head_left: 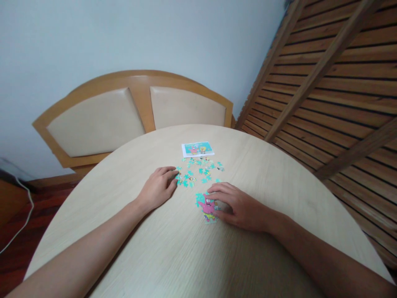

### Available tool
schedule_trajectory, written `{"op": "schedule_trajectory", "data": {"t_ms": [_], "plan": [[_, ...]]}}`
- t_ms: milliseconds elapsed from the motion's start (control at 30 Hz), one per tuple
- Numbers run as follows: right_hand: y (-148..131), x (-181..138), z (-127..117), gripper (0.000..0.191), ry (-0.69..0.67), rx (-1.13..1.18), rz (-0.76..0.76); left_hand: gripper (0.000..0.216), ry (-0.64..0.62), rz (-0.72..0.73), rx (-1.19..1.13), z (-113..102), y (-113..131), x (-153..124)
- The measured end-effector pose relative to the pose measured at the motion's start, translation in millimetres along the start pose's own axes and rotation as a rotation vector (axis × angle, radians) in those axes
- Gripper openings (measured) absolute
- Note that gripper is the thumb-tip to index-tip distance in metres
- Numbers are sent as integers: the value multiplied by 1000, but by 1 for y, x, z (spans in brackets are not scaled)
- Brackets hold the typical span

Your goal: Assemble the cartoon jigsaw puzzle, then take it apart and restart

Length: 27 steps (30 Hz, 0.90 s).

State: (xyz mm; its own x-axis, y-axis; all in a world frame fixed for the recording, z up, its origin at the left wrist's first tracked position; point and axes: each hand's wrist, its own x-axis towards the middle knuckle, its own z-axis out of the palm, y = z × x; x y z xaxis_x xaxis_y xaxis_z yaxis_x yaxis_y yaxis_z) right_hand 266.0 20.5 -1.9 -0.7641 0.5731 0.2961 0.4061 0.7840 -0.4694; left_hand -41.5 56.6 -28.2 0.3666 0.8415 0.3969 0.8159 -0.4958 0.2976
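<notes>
- The counter [149,252] is round-edged, pale and wood-grained, with a matt look; its grain runs away from the person, and a soft shadow lies under the right forearm.
- Near the middle of the counter lies the partly joined puzzle [207,210], showing a pink figure in green-patterned shorts against turquoise.
- The right hand [237,205] curves around the puzzle's right side, thumb and fingers apart in a loose arch, fingertips at its edge, clasping nothing visible.
- Loose puzzle pieces [204,171], mostly turquoise, are scattered just beyond the puzzle.
- The left hand [159,185] rests at the left side of this scatter, fingers bent; whether it pinches a piece cannot be told.
- Behind the pieces lies a picture card [197,149] with a white border.
- Past the counter stands a wood-framed backrest [141,95] with two cream panels, before a pale bluish wall [124,33].
- To the right, brown slatted woodwork [335,82] leans across the view.
- At left, a white cable [30,213] crosses the dark red floor [51,211].
</notes>
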Motion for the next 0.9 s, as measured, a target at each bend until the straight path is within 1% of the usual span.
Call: {"op": "schedule_trajectory", "data": {"t_ms": [200, 367, 467, 600, 667, 733, 800, 900], "plan": [[-1, 0, 1, 34, 1, -4, 11, 33, -29, 33, 5, -3, 4, 0], [6, 1, 4, 43, 33, -19, 18, 35, -50, 41, 14, -4, 7, -1], [13, 1, 5, 51, 46, -82, 98, 35, -45, 43, 3, -4, 7, -1], [19, 2, 4, 59, -2, -162, 216, 36, -18, 48, -9, -3, 8, 0], [18, 2, 3, 62, -38, -185, 252, 38, -22, 78, -12, -3, 11, 0], [17, 3, 3, 66, -66, -202, 274, 41, -46, 141, -13, -3, 18, 0], [16, 6, 4, 68, -77, -217, 294, 45, -92, 214, -5, -3, 24, 0], [17, 12, 7, 71, -52, -238, 320, 49, -190, 292, 15, -3, 32, 0]]}}
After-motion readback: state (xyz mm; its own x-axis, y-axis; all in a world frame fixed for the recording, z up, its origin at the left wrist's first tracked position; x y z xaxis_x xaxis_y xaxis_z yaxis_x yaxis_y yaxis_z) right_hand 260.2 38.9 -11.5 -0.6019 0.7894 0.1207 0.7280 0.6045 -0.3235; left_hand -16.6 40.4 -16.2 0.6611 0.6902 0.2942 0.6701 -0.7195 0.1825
